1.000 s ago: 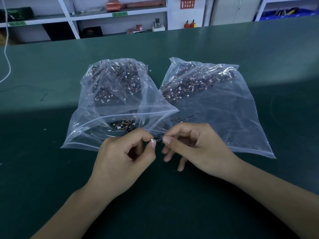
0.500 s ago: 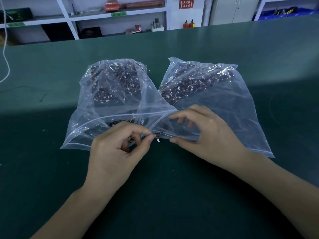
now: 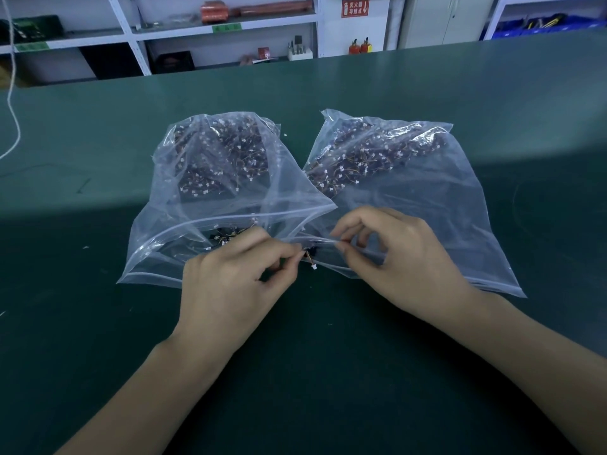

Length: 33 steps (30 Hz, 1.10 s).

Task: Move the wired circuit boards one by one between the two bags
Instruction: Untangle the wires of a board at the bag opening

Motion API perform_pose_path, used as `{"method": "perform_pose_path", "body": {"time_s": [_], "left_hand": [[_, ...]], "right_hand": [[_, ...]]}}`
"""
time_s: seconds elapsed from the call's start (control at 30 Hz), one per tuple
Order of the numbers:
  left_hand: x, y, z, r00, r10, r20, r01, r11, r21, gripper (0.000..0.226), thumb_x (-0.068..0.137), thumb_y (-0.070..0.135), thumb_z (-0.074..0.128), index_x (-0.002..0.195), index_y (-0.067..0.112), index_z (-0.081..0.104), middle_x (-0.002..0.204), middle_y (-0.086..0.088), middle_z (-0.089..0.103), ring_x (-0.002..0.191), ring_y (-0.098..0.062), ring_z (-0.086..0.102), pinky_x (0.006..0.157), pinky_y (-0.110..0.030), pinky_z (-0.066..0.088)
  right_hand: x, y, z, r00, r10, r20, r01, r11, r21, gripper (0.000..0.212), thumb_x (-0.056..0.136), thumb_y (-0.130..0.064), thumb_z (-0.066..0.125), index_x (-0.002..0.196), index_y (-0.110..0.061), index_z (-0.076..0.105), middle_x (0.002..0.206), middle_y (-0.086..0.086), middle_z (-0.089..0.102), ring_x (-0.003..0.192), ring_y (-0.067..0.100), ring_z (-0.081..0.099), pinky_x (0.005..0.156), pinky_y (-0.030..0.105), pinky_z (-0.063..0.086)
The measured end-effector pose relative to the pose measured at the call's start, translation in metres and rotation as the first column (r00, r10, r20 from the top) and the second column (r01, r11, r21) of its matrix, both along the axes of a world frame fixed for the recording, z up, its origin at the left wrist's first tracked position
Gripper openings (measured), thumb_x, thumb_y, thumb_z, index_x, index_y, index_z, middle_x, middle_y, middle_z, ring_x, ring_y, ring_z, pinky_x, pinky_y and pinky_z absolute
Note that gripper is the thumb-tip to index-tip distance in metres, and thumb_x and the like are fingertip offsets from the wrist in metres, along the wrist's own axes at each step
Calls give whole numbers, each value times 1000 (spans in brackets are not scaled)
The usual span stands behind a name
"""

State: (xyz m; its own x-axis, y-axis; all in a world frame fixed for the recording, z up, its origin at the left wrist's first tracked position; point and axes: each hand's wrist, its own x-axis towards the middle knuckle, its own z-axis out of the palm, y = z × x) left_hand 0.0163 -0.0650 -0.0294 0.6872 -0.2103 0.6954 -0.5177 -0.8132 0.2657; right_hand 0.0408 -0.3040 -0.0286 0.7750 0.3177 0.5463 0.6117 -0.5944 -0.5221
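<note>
Two clear zip bags lie side by side on the green table, both holding several dark wired circuit boards. The left bag (image 3: 203,205) has its mouth open toward me; the right bag (image 3: 437,205) lies flatter. My left hand (image 3: 230,284) pinches one small wired circuit board (image 3: 310,257) between thumb and forefinger, right at the gap between the two bag mouths, its white connector dangling. My right hand (image 3: 397,261) pinches the upper lip of the right bag's mouth with thumb and forefinger.
The green table (image 3: 328,372) stretches far on all sides. A white cable (image 3: 13,113) hangs at the far left. Shelves with boxes and tools (image 3: 230,31) stand behind the table's far edge.
My right hand let go of the board and moved up to the right bag's lip. My left hand kept the board and brought it to that bag's mouth.
</note>
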Motion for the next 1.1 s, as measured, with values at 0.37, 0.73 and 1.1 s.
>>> {"method": "perform_pose_path", "body": {"time_s": [0.37, 0.73, 1.1], "left_hand": [[4, -7, -11, 997, 59, 48, -73, 919, 387, 35, 105, 44, 48, 99, 33, 81, 64, 7, 71, 53, -26, 69, 48, -30, 45], [0, -9, -11, 996, 44, 72, -68, 926, 371, 29, 105, 41, 53, 106, 29, 79, 59, 8, 66, 48, -25, 65, 46, -29, 41], [0, -12, -11, 997, 50, 64, -72, 913, 401, 42, 107, 48, 43, 109, 32, 81, 53, 6, 63, 45, -25, 63, 50, -27, 33]], "right_hand": [[-3, 3, 1, 999, 30, -35, -32, 999, -29, 19, 90, -7, 78, 100, -23, 72, 94, -20, 69, 88, 10, 65, 78, 39, 57], [-2, 3, -1, 1000, 19, -24, -20, 999, -35, 18, 92, -9, 77, 102, -24, 73, 94, -19, 68, 88, 8, 63, 78, 38, 57], [-3, 3, 0, 1000, 15, -26, -15, 999, -29, 17, 92, -9, 76, 100, -23, 73, 93, -17, 69, 86, 9, 62, 77, 39, 56]]}}
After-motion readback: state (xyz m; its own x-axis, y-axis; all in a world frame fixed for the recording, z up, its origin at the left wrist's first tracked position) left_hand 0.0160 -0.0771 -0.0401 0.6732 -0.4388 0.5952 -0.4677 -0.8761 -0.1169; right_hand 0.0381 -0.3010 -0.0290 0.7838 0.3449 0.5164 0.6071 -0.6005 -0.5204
